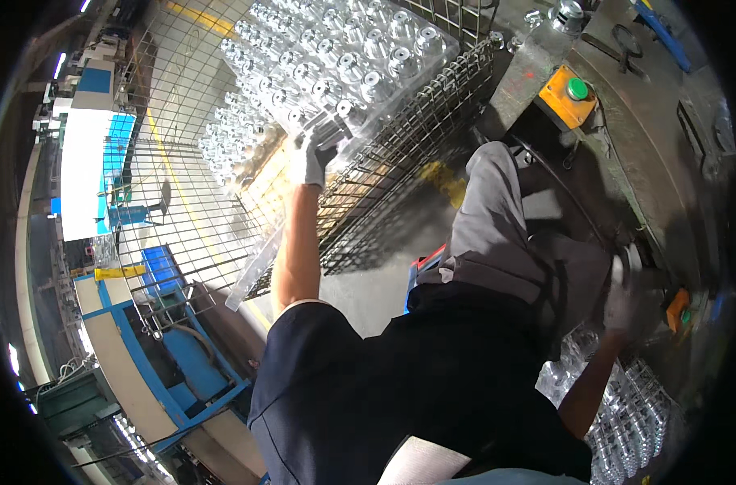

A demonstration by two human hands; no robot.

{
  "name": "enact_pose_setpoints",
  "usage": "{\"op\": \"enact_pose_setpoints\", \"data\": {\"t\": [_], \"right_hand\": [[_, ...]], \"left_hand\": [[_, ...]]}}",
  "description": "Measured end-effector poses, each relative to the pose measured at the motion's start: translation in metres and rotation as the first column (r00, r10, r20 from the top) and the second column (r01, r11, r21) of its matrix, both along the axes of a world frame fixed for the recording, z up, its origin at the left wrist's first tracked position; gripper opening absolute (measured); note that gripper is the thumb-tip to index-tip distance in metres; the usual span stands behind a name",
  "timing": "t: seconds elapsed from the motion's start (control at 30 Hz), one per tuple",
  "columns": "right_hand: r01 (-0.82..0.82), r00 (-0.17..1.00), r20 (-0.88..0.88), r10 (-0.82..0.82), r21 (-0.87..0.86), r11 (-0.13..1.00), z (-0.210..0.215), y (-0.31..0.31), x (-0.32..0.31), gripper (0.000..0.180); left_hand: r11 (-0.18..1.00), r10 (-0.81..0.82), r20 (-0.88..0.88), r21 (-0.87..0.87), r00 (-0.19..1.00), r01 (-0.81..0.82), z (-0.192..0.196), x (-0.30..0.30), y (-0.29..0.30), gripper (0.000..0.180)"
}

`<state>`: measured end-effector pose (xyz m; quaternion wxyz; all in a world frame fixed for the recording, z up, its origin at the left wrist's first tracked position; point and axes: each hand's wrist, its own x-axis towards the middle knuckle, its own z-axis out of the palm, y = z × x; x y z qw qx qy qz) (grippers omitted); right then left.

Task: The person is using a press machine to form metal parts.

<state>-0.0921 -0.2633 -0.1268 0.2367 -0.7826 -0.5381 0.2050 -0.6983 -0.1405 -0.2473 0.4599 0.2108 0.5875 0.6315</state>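
My left hand point(307, 162), in a pale glove, reaches into a wire cage and is closed around a shiny metal part point(326, 129) at the near corner of a clear plastic tray point(360, 133). Rows of similar turned metal parts point(348, 65) stand upright in that tray. Lower and to the left, more metal parts point(234, 133) fill another layer. My right hand point(624, 291), also gloved, is off to the right beside the machine, smeared by motion; its fingers cannot be made out. Just below it lies a further batch of metal parts point(627, 412).
The wire cage point(416, 121) borders my left arm. An orange box with a green button point(577, 89) sits on the machine bench point(619, 129) at right, and a second orange box point(677, 311) is lower down. Blue-framed equipment point(174, 356) stands at left.
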Motion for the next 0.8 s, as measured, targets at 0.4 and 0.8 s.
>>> {"op": "enact_pose_setpoints", "data": {"t": [0.4,0.8], "right_hand": [[-0.397,0.853,-0.039,0.520,0.597,0.697,0.048,0.087,-0.094,0.039],[0.058,0.972,-0.207,0.115,0.679,0.732,0.090,0.050,0.036,0.037]], "left_hand": [[0.739,-0.588,0.675,0.223,0.446,0.636,0.159,0.328,0.014,0.071],[0.281,-0.908,0.414,0.475,0.070,0.834,0.196,0.489,0.013,0.053]]}}
